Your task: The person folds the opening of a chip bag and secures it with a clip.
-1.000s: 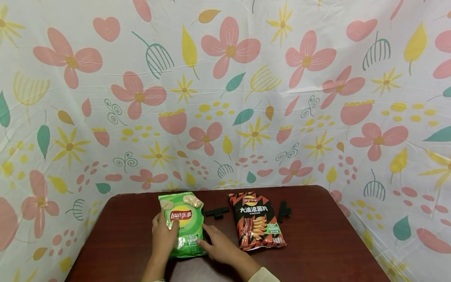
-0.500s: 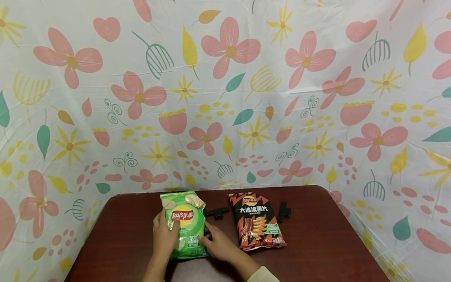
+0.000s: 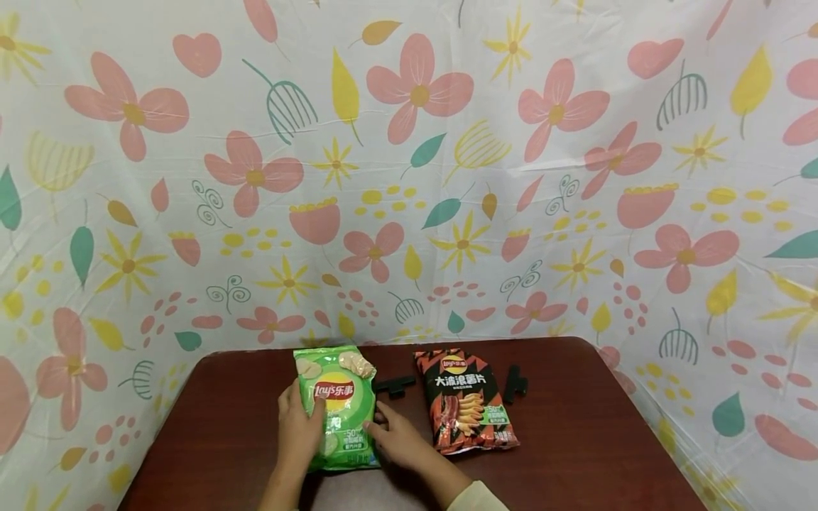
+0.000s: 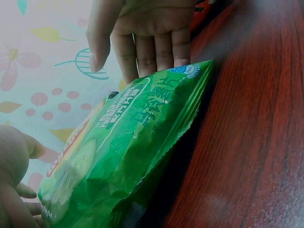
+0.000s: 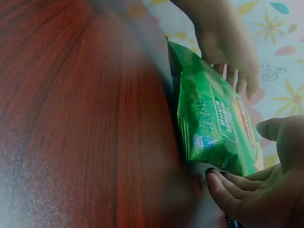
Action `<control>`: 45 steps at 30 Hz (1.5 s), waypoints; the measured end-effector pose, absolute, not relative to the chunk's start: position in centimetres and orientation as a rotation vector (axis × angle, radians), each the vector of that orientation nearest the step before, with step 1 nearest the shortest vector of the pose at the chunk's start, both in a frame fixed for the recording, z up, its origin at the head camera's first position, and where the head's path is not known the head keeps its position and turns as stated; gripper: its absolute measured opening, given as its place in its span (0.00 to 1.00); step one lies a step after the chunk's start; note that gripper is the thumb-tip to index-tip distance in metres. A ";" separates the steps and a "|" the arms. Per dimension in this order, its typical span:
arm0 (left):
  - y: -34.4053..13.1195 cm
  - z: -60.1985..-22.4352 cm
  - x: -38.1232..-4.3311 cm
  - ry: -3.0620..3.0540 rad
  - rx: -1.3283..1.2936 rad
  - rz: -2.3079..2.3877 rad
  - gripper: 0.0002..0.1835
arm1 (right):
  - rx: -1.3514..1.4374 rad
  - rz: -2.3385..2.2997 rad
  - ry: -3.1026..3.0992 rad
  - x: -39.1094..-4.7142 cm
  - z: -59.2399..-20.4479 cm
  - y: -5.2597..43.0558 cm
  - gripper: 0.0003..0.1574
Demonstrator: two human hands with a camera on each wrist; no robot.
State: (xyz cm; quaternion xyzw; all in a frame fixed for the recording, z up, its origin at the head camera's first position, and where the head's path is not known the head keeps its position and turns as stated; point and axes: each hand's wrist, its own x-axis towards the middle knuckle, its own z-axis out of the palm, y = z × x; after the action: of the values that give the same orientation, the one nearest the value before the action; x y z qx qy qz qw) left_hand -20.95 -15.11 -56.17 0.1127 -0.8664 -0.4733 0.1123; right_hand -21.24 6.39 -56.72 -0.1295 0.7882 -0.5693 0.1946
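A green Lay's chip bag (image 3: 341, 422) lies front up on the table, left of centre, its printed logo facing up. My left hand (image 3: 297, 429) is at its left side, fingers along the edge and thumb above the front. Along the lower right side is my right hand (image 3: 402, 441), its fingertips at the edge. In the left wrist view, the right hand (image 4: 152, 40) has nearly straight fingers against the bag, with its thumb apart. The right wrist view shows the left hand's fingers (image 5: 231, 75) extended along the opposite side of the green bag (image 5: 204, 107).
A black and red Lay's chip bag (image 3: 465, 404) lies to the right on the dark red table (image 3: 575, 440). One black T-shaped piece (image 3: 396, 385) sits between the bags, another black piece (image 3: 515, 383) right of the red bag. A flower-patterned cloth (image 3: 409, 177) hangs behind.
The green chip bag has shifted slightly to the right, and both hands have moved with it. The red bag and black pieces stay where they were.
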 end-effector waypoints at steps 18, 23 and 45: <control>-14.7 -55.6 -20.3 -2.518 0.314 -1.481 0.41 | -0.345 -1.688 2.185 -20.9 -56.8 6.7 0.42; -14.7 -55.7 -20.4 -2.518 0.314 -1.476 0.41 | -0.347 -1.709 2.195 -20.8 -56.7 6.7 0.41; -14.4 -55.3 -20.0 -2.453 0.270 -1.550 0.42 | -0.369 -1.734 2.254 -20.6 -56.4 6.8 0.39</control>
State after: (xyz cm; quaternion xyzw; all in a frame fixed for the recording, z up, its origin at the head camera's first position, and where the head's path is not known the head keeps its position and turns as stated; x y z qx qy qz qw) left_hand -20.03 -14.43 -55.29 0.0919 -0.8363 -0.5285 0.1131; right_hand -20.60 6.81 -56.36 -0.1276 0.7786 -0.5989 0.1368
